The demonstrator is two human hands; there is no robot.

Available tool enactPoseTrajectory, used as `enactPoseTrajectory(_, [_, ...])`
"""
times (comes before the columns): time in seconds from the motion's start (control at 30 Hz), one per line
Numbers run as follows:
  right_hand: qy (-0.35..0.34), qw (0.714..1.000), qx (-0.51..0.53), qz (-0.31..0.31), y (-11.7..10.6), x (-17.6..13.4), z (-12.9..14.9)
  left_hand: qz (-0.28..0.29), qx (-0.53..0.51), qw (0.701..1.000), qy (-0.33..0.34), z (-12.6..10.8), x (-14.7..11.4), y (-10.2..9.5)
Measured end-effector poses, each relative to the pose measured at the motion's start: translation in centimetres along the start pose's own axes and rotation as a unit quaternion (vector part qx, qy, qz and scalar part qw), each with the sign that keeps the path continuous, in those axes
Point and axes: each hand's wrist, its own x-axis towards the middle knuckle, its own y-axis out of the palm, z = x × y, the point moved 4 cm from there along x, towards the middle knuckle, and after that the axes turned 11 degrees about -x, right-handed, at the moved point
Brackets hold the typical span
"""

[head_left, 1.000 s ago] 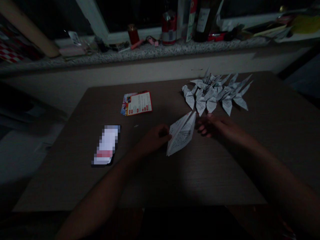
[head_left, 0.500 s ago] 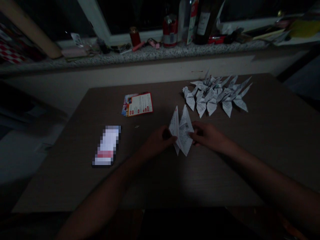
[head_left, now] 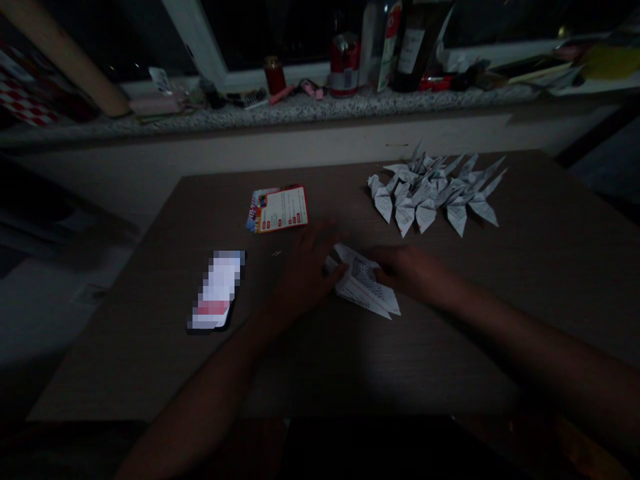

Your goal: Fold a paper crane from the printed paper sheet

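Note:
A partly folded piece of printed paper (head_left: pixel 367 285) lies flat near the middle of the brown table (head_left: pixel 350 360). My left hand (head_left: pixel 307 270) rests on its left end, fingers spread and pressing down. Over the paper's right side, my right hand (head_left: pixel 407 270) pinches an edge. A cluster of several finished paper cranes (head_left: pixel 433 193) sits at the far right of the table, apart from both hands.
A phone (head_left: pixel 217 290) with a lit screen lies left of my left hand. A red and white card (head_left: pixel 277 209) lies beyond it. The stone ledge (head_left: pixel 310 107) behind carries a red can (head_left: pixel 344 63), bottles and small clutter. The room is dim.
The paper stood upright between both hands half a second ago; now it lies flat, pressed by the left hand. Before that, the right hand was off the paper.

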Motion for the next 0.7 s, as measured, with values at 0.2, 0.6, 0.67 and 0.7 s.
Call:
enactPoseTrajectory(0.2, [-0.012, 1.000, -0.009, 0.000, 0.4, 0.2, -0.1, 0.106, 0.029, 0.994, -0.005, 0.5, -0.2, 1.5])
enactPoseTrajectory(0.6, [-0.054, 0.995, 0.060, -0.066, 2.5, -0.6, 0.0, 0.190, -0.029, 0.981, 0.006, 0.9, -0.7, 3.4])
enactPoseTrajectory(0.67, [-0.069, 0.993, 0.069, -0.069, 2.6, -0.8, -0.1, 0.202, -0.033, 0.979, 0.027, 1.0, -0.8, 3.4])
enactPoseTrajectory(0.7, [-0.076, 0.992, 0.075, -0.071, 2.6, -0.8, -0.2, 0.206, -0.033, 0.977, 0.037, 1.0, -0.8, 3.4])
